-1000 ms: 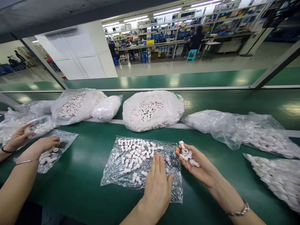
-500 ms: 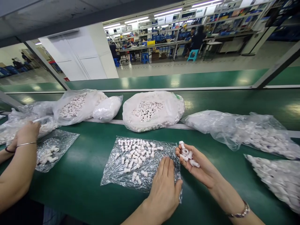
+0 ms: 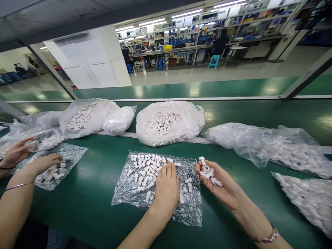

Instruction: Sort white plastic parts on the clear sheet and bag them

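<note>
The small white plastic caps (image 3: 147,169) lie scattered on a clear plastic sheet (image 3: 124,193) near the bench's (image 3: 85,204) front edge. The left hand (image 3: 166,190) lies flat on them, fingers together; spreading lightly would likely keep caps from rolling. The right hand (image 3: 218,183) cups several caps, fingers loosely curled. A co-worker's hand (image 3: 45,162) works at the left edge.

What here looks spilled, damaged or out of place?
Nothing stands out. The small white parts lie loose on the plastic sheet under the left hand; the right hand cups a few.
</note>
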`<action>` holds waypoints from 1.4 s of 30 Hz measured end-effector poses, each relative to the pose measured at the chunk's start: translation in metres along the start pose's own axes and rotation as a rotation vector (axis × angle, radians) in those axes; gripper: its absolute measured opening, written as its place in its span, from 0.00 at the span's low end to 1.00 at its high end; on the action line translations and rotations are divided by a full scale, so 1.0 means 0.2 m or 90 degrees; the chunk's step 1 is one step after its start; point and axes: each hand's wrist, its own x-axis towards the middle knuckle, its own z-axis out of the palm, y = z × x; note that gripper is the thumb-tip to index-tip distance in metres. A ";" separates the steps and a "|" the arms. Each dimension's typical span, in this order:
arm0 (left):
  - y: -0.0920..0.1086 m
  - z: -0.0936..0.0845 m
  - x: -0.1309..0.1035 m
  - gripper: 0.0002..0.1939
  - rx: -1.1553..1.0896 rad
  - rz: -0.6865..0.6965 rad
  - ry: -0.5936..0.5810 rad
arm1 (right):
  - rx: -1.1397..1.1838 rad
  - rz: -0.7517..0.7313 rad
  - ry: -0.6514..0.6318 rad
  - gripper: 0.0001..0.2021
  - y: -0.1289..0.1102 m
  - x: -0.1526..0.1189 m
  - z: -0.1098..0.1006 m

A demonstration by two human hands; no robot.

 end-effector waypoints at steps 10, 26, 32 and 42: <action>0.04 0.06 -0.09 0.33 0.063 0.054 0.007 | -0.004 0.005 -0.012 0.03 0.00 0.01 -0.01; 0.08 -0.06 -0.10 0.29 -0.145 0.023 -0.044 | 0.001 0.012 0.007 0.01 -0.01 0.01 0.00; 0.09 0.02 0.14 0.29 0.013 -0.014 -0.014 | -0.006 0.007 -0.002 0.02 -0.02 -0.01 0.02; 0.25 0.00 0.08 0.30 0.006 0.096 -0.024 | -0.009 0.008 0.017 0.04 -0.02 -0.02 0.02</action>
